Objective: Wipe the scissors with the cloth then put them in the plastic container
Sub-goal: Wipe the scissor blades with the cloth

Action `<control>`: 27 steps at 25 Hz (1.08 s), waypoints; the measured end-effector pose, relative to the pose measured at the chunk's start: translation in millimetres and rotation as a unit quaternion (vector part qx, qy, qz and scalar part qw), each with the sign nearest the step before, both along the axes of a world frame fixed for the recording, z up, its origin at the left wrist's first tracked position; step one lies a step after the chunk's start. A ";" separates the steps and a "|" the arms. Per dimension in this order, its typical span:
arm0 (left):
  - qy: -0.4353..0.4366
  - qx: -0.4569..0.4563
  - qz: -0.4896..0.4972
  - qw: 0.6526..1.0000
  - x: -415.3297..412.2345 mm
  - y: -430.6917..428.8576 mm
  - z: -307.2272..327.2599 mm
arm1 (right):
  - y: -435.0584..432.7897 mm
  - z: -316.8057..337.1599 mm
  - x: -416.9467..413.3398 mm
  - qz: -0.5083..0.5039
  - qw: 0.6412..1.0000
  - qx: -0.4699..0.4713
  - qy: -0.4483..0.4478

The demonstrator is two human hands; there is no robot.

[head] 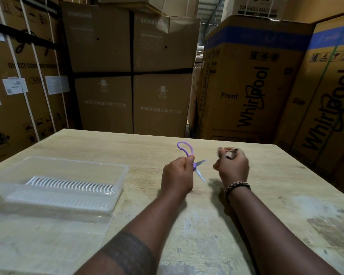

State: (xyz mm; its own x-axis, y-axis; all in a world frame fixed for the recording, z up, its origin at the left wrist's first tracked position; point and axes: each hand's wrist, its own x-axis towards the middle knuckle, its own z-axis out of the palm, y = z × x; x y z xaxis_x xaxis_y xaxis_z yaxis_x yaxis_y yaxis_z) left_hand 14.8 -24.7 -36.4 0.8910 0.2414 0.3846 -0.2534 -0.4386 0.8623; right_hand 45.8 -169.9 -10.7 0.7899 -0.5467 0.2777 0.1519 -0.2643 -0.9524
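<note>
— What is the left hand [177, 175] doing?
— Its fingers are curling tight round the purple-handled, steel-bladed scissors [195, 166], whose blades are splaying apart above the middle of the pale wooden bench [246, 225].
— And the right hand [233, 167]?
— Its fingers are bunching round a small pale scrap of cloth [229, 155], near the blades but apart from them.
— The container?
— The clear rectangular plastic container [75, 163] is sitting well apart, by the bench's left edge.

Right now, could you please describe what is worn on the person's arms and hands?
No sleeves or gloves show. The left forearm bears a broad dark patterned tattoo band; the right wrist wears a bracelet of dark and pale beads.
</note>
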 end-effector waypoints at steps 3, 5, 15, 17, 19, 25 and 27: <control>0.016 -0.022 0.023 0.999 4.7 5.2 2.7 | 2.7 2.9 -10.5 0.024 0.999 0.015 -0.044; 0.025 -0.025 0.021 0.999 5.1 5.7 3.8 | 11.9 0.3 -17.5 0.102 0.992 -0.016 -0.077; 0.021 -0.009 -0.013 1.000 0.3 2.7 2.7 | 14.8 -8.4 -1.3 0.039 0.976 -0.207 -0.055; 0.021 -0.032 0.001 0.999 0.7 3.0 1.5 | 8.8 -7.7 -2.3 0.027 0.990 -0.137 -0.035; 0.028 -0.071 0.015 0.997 3.2 6.0 1.2 | 4.6 -7.2 -5.5 0.035 0.997 -0.064 -0.015; 0.033 -0.148 -0.007 0.988 9.8 10.3 0.6 | 19.1 -6.6 -8.6 0.135 0.989 0.045 -0.034; 0.032 -0.147 -0.017 0.988 11.6 10.2 -1.3 | 26.1 -9.8 -8.6 0.184 0.981 0.039 -0.053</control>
